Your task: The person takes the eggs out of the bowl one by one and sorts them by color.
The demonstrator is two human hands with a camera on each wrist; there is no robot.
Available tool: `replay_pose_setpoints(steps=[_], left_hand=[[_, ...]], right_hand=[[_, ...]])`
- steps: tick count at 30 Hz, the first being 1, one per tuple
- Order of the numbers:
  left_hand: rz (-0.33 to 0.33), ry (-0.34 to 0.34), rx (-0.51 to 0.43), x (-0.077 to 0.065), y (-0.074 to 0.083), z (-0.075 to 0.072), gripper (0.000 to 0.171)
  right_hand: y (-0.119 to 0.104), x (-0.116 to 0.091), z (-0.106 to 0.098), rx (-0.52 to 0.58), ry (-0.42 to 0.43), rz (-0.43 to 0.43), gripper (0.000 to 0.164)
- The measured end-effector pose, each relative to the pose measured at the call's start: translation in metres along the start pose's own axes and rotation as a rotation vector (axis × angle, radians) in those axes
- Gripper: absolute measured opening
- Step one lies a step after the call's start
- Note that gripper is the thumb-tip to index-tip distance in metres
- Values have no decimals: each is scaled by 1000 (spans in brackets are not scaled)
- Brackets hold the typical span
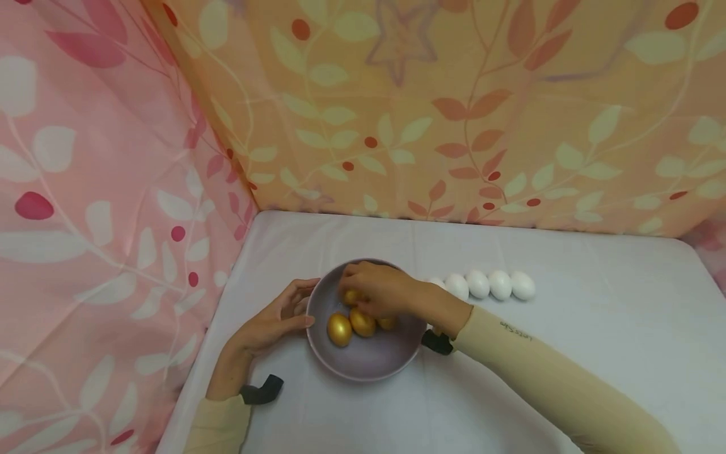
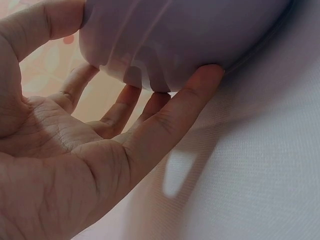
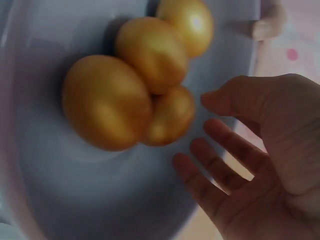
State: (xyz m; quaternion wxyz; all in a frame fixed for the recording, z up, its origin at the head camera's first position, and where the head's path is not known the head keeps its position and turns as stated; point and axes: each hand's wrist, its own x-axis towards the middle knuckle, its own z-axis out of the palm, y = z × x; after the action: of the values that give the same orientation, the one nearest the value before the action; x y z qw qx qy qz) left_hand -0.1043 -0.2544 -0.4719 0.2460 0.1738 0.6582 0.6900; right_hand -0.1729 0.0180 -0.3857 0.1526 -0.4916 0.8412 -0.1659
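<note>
A shallow mauve bowl stands on the white-covered table and holds several golden eggs clustered together. My left hand is at the bowl's left side; its fingertips touch the outer wall, as the left wrist view shows, with the bowl's wall above the palm. Inside the bowl, my right hand reaches down over the eggs and partly hides them from the head view. Its fingers are loosely bent beside the smallest-looking egg in the right wrist view, with space between fingertips and egg.
To the right of the bowl, several white eggs lie in a row, the leftmost partly behind the right wrist. The table ends against a patterned orange cloth at the back and a pink one at left.
</note>
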Motion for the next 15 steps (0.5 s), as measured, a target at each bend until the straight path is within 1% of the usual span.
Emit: replay_pose_setpoints(steps=[4, 7, 12, 15], left_hand=[[4, -7, 1, 0, -1, 0, 66], [11, -10, 4, 0, -1, -1, 66], [9, -7, 6, 0, -2, -2, 66], [-2, -2, 1, 0, -1, 0, 67]], right_hand=[[4, 5, 6, 12, -59, 31, 30], [5, 8, 8, -1, -94, 43, 32], [3, 16, 8, -34, -137, 62, 38], [0, 19, 7, -41, -152, 71, 40]])
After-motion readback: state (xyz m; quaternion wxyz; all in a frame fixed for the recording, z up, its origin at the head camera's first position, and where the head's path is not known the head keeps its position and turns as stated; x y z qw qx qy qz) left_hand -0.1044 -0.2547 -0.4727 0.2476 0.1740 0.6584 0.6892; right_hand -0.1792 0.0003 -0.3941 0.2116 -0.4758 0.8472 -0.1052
